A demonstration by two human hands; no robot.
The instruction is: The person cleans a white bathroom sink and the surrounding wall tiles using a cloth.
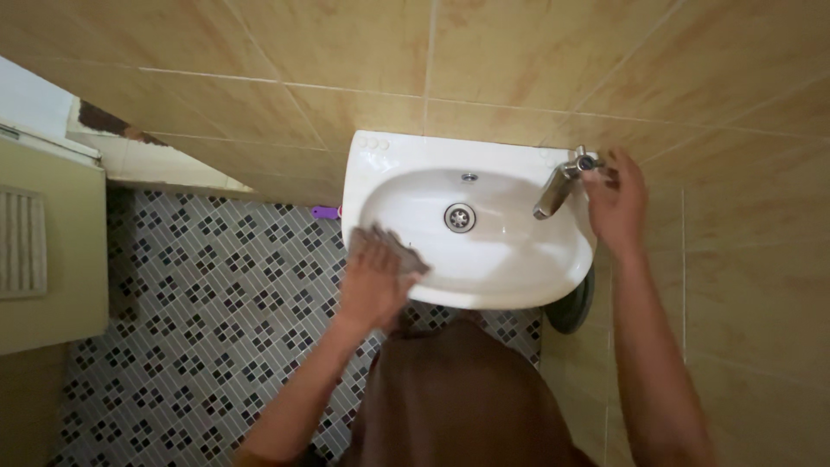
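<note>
I'm pressing a cloth [393,248] flat under my left hand [373,278] on the sink [484,277] rim while my right hand [616,206] is seemingly curling around the tap [566,179] handle, risking water gushing and splashing over.

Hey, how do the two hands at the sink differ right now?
The left hand presses a grey cloth flat on the sink front rim; the right hand holds no cloth and grips the tap handle at the back corner. Both are bare.

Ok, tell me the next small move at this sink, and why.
Probably turn the tap handle: the right hand already rests on it, no water runs from the spout, and the left hand presses a grey cloth on the sink rim, which looks dry.
</note>
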